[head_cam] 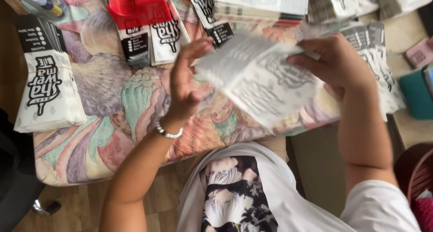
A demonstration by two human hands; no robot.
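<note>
Above the near edge of the table (90, 155), which is covered with a cloth in a pastel shell pattern, both hands hold one white printed paper bag (259, 78) up in the air, blurred by motion. The right hand (338, 62) grips the bag's far right corner, fingers curled together and pinched on the paper. The left hand (185, 83) stands upright at the bag's left edge with the fingers spread slightly apart and the fingertips touching the paper; whether the thumb presses on the bag cannot be told. A white bead bracelet (169, 132) circles the left wrist.

At the table's left edge lies a stack of the same white bags (49, 94) with black lettering, with a darker stack just beyond it. Near the far edge a red plastic tray (137, 8) rests on more bags, and further stacks of bags (356, 2) line the far right corner. Another pile spreads under the right hand, reaching toward the right edge. Off the table to the right sit a teal case (417, 94) and a pink object (419, 51), well apart from the hands.
</note>
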